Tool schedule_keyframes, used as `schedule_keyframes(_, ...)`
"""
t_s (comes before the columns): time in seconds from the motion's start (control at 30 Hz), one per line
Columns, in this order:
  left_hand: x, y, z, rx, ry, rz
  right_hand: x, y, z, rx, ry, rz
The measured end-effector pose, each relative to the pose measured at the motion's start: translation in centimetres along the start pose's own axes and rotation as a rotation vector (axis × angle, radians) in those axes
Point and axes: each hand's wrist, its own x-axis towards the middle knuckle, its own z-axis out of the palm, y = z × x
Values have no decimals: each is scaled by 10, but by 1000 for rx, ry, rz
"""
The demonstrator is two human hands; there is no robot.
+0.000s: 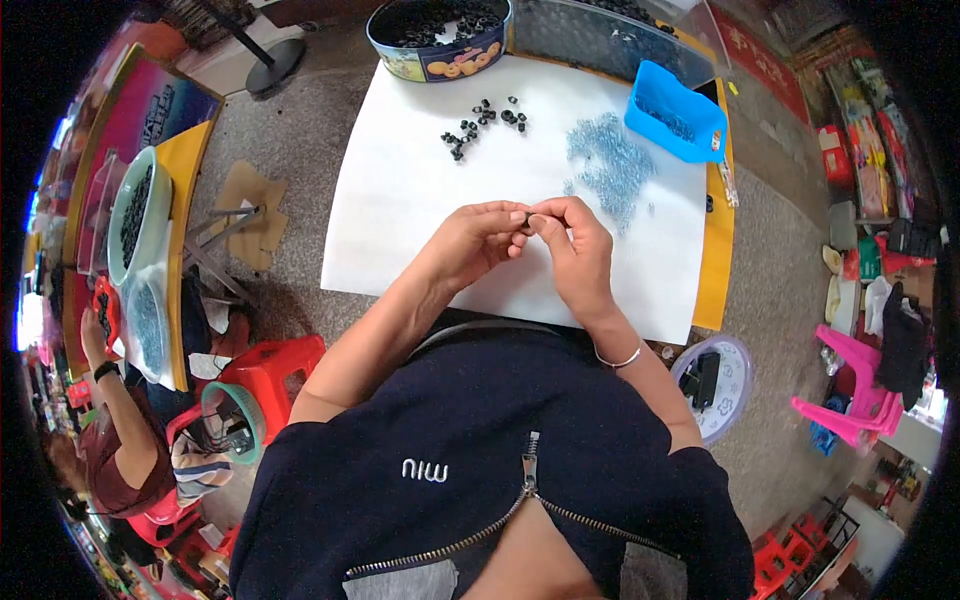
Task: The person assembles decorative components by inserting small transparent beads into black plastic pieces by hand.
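My left hand (478,240) and my right hand (578,258) meet over a white sheet (385,225). The fingertips of both are pinched together on a small black part (527,222), mostly covered by the fingers. Beyond my left hand, several loose small black parts (470,132) lie scattered on the sheet. Past my right hand spreads a pile of tiny clear bluish pieces (612,165). A blue plastic bin (650,82) rests beside that pile, with more such pieces inside.
A round cookie tin (440,68) of black parts and a clear box (610,45) stand along the far edge. A lilac basket (738,400) sits low at right. On the left, a co-worker (125,440) reaches over another table holding a pale green basin (150,165).
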Motion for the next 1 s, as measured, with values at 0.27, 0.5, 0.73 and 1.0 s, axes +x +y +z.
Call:
schedule_keyframes(0.27,0,6,-20,433,354,390,29,30,16,-389,43,-409)
schedule_keyframes(0.5,2,-4,-18,499,370,431,43,31,16,-769,6,-568)
schedule_keyframes(0.73,1,-9,-14,596,366,468,69,44,-41,-849,216,-421)
schedule_keyframes(1.0,1,-4,-17,510,362,449,77,49,-51,-831,193,-294)
